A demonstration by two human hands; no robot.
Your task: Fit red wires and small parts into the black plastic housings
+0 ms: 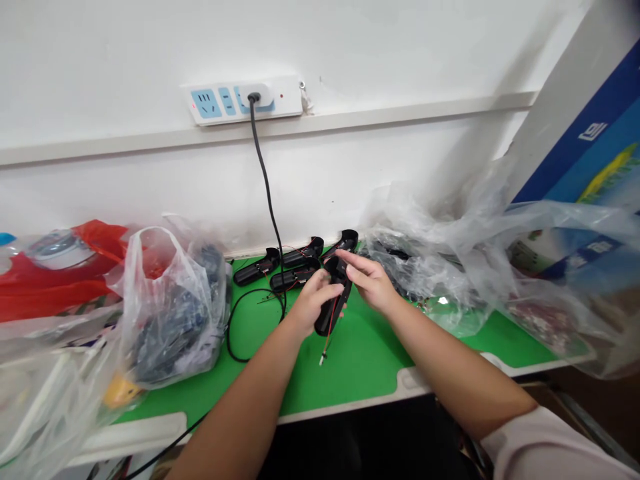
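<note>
The green surface (pixel 370 360) carries a plastic bag (pixel 175 327) at left. Over it, the left hand (pixel 313 300) grips a black casing (pixel 326 320); the right hand's (pixel 375 283) straight fingers meet its upper end, pinching or not unclear. A red wire (pixel 329 328) dangles, tipped by a white connector (pixel 322 361).

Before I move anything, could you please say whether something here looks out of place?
Nothing looks clearly spilled or broken. Only the black cord looks untidy: it hangs from the wall socket, past the black parts, and lies in a loose loop on the green tabletop, where it might snag.
</note>
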